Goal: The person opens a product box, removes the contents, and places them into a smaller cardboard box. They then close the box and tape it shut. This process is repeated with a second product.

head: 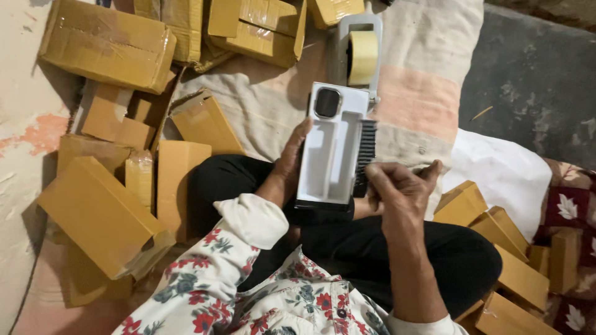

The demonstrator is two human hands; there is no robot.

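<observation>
My left hand grips the left edge of a long white plastic tray held over my lap. A smartwatch face with a dark screen sits in the tray's top recess. A black ribbed watch strap lies along the tray's right side. My right hand pinches the lower end of that strap with the fingers curled. Both arms wear floral sleeves with white cuffs.
Several yellow-brown cardboard boxes lie to the left and top, and smaller ones are piled at the lower right. A tape dispenser with a tape roll rests on the striped blanket beyond the tray. A white cloth is at right.
</observation>
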